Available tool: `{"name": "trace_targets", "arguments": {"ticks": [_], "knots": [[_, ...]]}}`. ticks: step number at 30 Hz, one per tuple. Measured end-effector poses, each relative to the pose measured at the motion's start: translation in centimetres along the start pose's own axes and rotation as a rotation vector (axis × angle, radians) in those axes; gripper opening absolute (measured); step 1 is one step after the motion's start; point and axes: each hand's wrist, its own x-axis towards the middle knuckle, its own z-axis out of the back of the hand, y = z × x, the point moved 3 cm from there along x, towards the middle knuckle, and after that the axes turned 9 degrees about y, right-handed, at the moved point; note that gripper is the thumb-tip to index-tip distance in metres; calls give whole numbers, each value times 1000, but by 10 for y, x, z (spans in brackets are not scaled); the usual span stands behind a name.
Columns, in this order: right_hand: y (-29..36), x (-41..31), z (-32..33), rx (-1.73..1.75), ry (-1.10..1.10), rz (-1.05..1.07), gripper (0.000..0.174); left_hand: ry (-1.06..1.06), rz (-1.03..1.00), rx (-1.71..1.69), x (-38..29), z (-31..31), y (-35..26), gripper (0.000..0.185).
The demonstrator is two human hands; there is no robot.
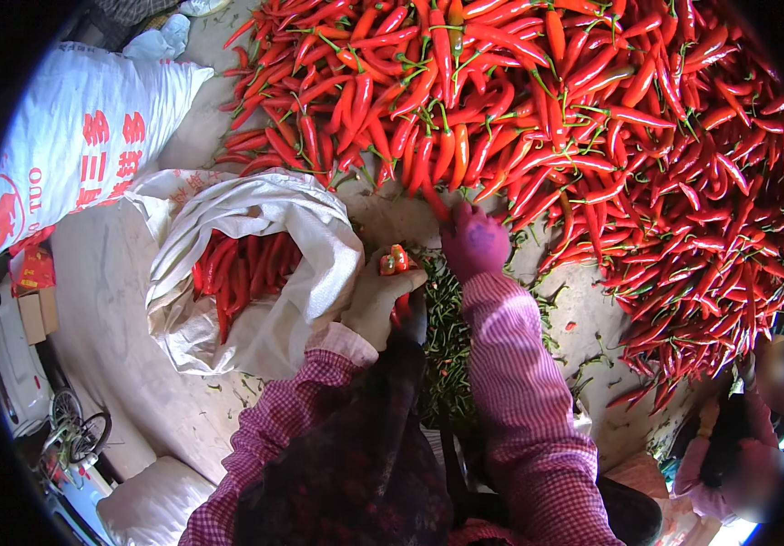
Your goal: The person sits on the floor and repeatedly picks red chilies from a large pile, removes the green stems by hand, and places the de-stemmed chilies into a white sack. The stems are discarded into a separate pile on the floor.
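Observation:
My left hand [382,300], in a pale glove, holds several red chili peppers [399,258] upright, their stemless ends showing above the thumb. Most of their length is hidden by the hand. In a pink-purple glove, my right hand [477,239] is at the near edge of a large heap of red chili peppers [433,89]. A single red chili pepper [436,203] is pinched at its near end between thumb and fingers. Left of my left hand stands a white woven sack [327,273] with a rolled-down mouth and red peppers [248,263] inside.
Green pepper stems [446,341] cover the floor between my arms. A full white sack [105,116] bearing red print lies at the upper left. Bicycles [74,426] and a white vehicle [20,362] are farther left. Other people [733,443] sit by the heap at lower right.

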Motion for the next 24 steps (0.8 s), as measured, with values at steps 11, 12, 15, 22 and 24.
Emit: {"name": "trace_targets", "arguments": {"ticks": [11, 12, 15, 22, 24], "knots": [[1, -106, 66, 553, 107, 306, 21, 48, -113, -321, -42, -36, -48, 27], [-6, -105, 74, 567, 78, 322, 23, 126, -247, -340, -47, -30, -61, 27], [-54, -84, 99, 316, -294, 53, 29, -41, -585, -133, -79, 11, -106, 31], [-158, -54, 90, -242, -44, -538, 43, -945, -649, 1304, -96, 117, -132, 37], [-157, -59, 79, -65, -94, -499, 35, -906, -835, 1140, -93, 98, -123, 39]]}}
